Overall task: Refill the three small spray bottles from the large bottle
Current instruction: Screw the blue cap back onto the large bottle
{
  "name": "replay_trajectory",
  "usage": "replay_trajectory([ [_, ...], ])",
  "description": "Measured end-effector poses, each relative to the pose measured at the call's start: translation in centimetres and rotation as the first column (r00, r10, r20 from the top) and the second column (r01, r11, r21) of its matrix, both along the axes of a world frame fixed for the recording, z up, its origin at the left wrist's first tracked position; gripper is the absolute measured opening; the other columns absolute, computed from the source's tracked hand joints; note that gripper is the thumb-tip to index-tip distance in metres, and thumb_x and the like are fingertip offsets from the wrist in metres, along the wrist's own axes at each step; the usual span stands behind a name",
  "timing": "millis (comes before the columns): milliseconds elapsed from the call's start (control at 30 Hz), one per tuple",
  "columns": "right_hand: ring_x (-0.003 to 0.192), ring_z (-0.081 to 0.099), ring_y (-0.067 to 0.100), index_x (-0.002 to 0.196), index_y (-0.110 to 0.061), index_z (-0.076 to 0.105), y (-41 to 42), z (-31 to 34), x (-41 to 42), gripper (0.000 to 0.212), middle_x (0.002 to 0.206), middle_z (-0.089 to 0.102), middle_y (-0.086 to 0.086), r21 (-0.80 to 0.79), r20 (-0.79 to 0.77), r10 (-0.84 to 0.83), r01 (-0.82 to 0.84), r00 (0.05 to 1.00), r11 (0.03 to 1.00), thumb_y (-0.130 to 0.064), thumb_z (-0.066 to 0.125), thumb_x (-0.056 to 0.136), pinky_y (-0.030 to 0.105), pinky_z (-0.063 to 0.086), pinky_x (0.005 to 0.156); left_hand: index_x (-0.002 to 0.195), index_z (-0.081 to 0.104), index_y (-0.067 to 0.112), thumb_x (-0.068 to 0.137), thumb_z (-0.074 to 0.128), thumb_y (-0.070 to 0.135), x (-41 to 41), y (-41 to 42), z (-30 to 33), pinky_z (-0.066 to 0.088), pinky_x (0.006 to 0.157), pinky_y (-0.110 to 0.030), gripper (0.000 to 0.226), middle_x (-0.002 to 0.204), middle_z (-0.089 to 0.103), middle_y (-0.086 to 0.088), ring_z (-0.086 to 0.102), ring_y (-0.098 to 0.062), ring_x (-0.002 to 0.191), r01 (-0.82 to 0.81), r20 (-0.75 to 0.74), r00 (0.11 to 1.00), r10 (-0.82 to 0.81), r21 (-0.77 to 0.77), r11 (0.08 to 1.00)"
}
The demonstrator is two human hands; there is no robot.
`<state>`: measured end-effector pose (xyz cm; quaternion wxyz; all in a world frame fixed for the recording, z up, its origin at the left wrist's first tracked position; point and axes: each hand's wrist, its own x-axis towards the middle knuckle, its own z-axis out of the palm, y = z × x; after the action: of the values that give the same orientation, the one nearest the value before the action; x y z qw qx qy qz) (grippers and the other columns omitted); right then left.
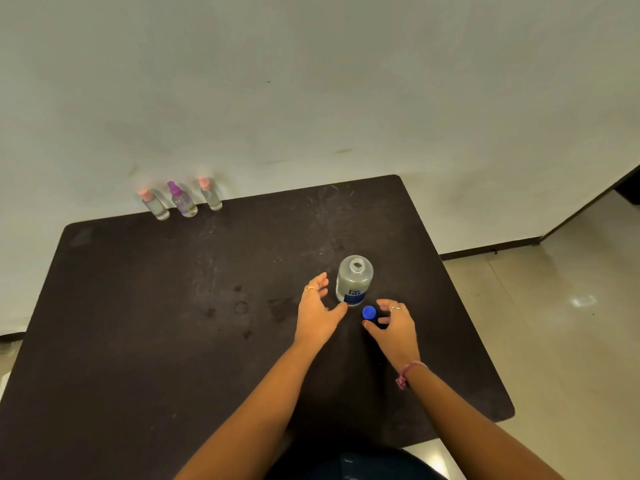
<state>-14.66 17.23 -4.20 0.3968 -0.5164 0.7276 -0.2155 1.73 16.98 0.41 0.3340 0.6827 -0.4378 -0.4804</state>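
The table (145, 306) looks dark, matt and scuffed, with dried marks. The large bottle (354, 280) is clear plastic with a glossy blue cap (369, 312) beside it. The floor (561, 306) tiles shine.

place: perhaps office | dark table (138, 306) | bare wall (311, 81) | tiled floor (554, 306)

Dark table (138, 323) carries three spray bottles (183, 200), large bottle (354, 282), blue cap (369, 312).

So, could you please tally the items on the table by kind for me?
Pink-topped spray bottles: 2
Purple-topped spray bottle: 1
Large bottle, open: 1
Blue cap: 1
Total: 5
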Motion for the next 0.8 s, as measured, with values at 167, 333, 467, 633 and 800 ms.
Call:
replay_trajectory([
  [167, 0.094, 0.057, 0.005, 0.116, -0.022, 0.06, -1.0, -0.4, -0.5, 0.04, 0.115, 0.056, -0.006, 0.017, -0.047, 0.106, -0.105, 0.993, 0.994, -0.018, 0.074, 0.079, 0.028, 0.05, 0.089, 0.148, 0.026, 0.015, 0.073, 0.08, 0.01, -2.2, -1.7, -0.8, 0.031, 0.106, -0.022, 0.092, 0.15, 0.034, -0.002, 0.035, -0.015, 0.138, -0.003, 0.008, 1.0, 0.003, -0.026, 1.0],
  [333, 0.095, 0.06, 0.005, 0.103, -0.024, 0.061, -1.5, 0.1, -1.5, 0.03, 0.103, 0.061, -0.009, 0.021, 0.014, 0.095, -0.095, 0.995, 0.995, -0.016, 0.075, 0.077, 0.02, 0.048, 0.082, 0.146, 0.028, 0.015, 0.069, 0.083, 0.014, -3.6, -2.8, -1.2, 0.036, 0.109, -0.03, 0.094, 0.144, 0.042, 0.0, 0.041, -0.015, 0.133, 0.003, 0.019, 1.0, -0.003, -0.037, 0.999],
  [467, 0.091, 0.062, 0.002, 0.102, -0.02, 0.059, -2.0, 2.0, -2.8, 0.032, 0.099, 0.065, -0.006, -0.036, 0.117, 0.044, -0.04, 0.992, 0.999, -0.01, 0.076, 0.076, 0.02, 0.05, 0.084, 0.134, 0.041, 0.021, 0.07, 0.082, 0.013, -4.0, -3.0, -1.5, 0.04, 0.1, -0.024, 0.077, 0.13, 0.052, 0.005, 0.05, -0.013, 0.123, -0.035, 0.024, 0.999, 0.037, -0.092, 0.995],
  [633, 0.091, 0.064, -0.001, 0.102, -0.022, 0.061, -4.1, 6.0, -3.8, 0.034, 0.099, 0.068, -0.005, -0.237, 0.221, 0.144, -0.09, 0.964, 0.967, -0.005, 0.074, 0.076, 0.013, 0.051, 0.079, 0.125, 0.046, 0.031, 0.066, 0.084, 0.016, -3.8, -2.4, -1.4, 0.047, 0.099, -0.031, 0.072, 0.123, 0.055, 0.008, 0.054, -0.009, 0.113, -0.105, -0.001, 0.994, 0.107, -0.165, 0.981],
  [800, 0.096, 0.064, 0.002, 0.113, -0.02, 0.063, -6.9, 11.8, -3.2, 0.037, 0.105, 0.069, -0.006, -0.353, 0.288, 0.279, -0.169, 0.916, 0.92, -0.006, 0.071, 0.079, 0.02, 0.052, 0.085, 0.111, 0.043, 0.05, 0.065, 0.085, 0.015, -3.0, -2.5, 2.7, 0.046, 0.083, -0.014, 0.072, 0.112, 0.049, 0.018, 0.055, -0.002, 0.104, -0.153, -0.023, 0.988, 0.154, -0.319, 0.935],
])
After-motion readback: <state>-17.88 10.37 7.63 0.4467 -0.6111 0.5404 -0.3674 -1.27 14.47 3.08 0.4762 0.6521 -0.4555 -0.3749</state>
